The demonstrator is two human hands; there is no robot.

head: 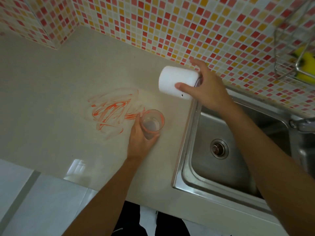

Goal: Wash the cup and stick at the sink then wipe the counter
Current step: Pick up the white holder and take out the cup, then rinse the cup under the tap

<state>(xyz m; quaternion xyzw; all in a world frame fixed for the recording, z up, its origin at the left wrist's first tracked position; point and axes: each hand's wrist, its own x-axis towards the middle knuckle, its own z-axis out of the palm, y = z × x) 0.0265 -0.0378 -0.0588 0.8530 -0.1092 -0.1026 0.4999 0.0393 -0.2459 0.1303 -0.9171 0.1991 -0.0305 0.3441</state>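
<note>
- A pale counter fills the left and middle of the frame, with orange smears in the middle.
- A wall of red, pink and yellow little tiles runs along the top.
- A metal sink sits at the lower right, with a round drain in it.
- The left hand wraps around a clear cup standing on the counter just right of the smears. The cup has orange on its rim.
- The right hand grips a white block, maybe a sponge, above the counter near the sink's top left corner.
- A wire rack at the upper right holds something yellow, cut off by the edge.
- I cannot make out the stick.
</note>
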